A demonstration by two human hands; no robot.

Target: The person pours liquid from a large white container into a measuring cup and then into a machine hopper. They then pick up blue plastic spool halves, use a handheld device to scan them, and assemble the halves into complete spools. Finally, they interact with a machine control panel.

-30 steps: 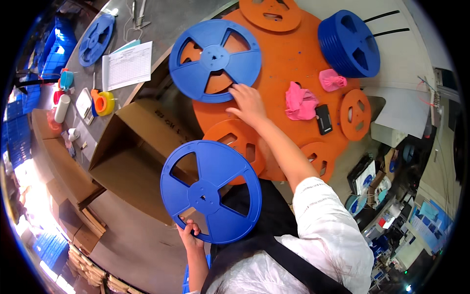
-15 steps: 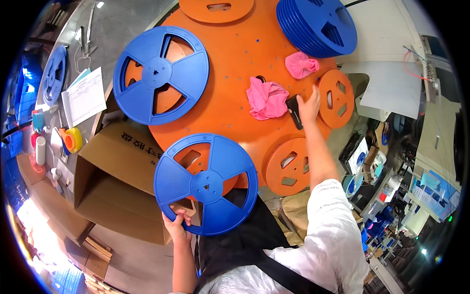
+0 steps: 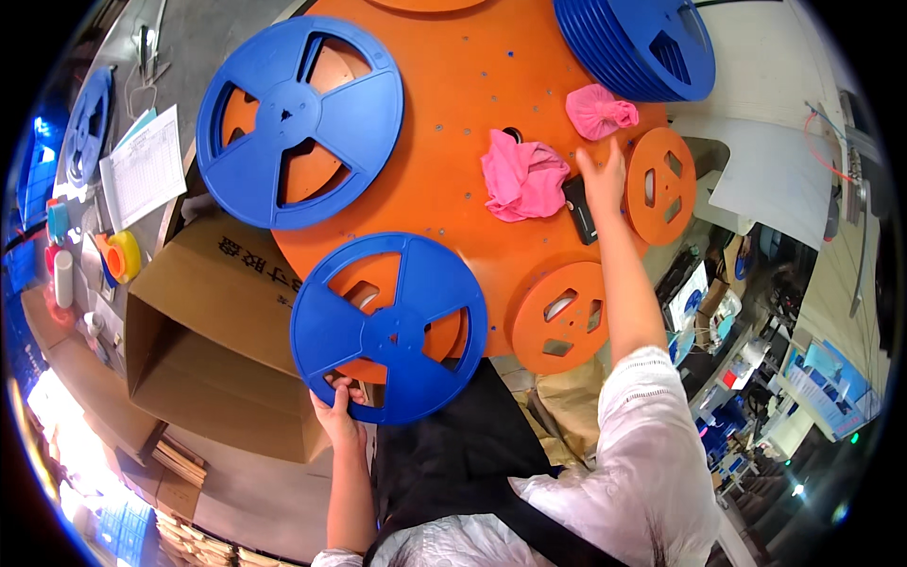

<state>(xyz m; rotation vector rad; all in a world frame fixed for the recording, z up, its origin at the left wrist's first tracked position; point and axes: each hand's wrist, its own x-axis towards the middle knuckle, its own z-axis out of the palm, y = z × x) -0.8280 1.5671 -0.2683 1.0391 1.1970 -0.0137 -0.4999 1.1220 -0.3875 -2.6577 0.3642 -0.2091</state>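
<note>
Right hand (image 3: 603,180) has crossed from the flat blue reel (image 3: 298,104) toward the black case (image 3: 579,210)

A second ago its fingers were at that reel's rim; now it is over the right part of the orange surface (image 3: 453,180), thumb and fingers spread wide, with nothing visible in its grasp. It is near the black case and the tied pink bundle (image 3: 597,111); whether it touches either, I cannot tell. The left hand (image 3: 340,411) grips the held blue reel (image 3: 383,331), fingers curled through a cutout at the lower-left rim. That reel is in front of the body, across the near edge of the surface.

It looks like thin moulded plastic, so probably light for its breadth and fairly stiff, with some flex if twisted from one point. Smooth faces may slide under flat fingers; hooking the rim through a cutout, or taking two opposite sides of the rim, should be surer. It seems sturdy, though a knock on the edge could chip it.

Left of the surface, the cardboard box (image 3: 208,269) gapes toward the near side: brown inner walls show, but its depths are shadowed and I cannot make out any contents. The pink bundle is gathered at its neck, hiding whatever it wraps. Crumpled pink cloth (image 3: 524,180) lies just beside the black case, with a dark ring (image 3: 512,133) showing at its far edge.
</note>
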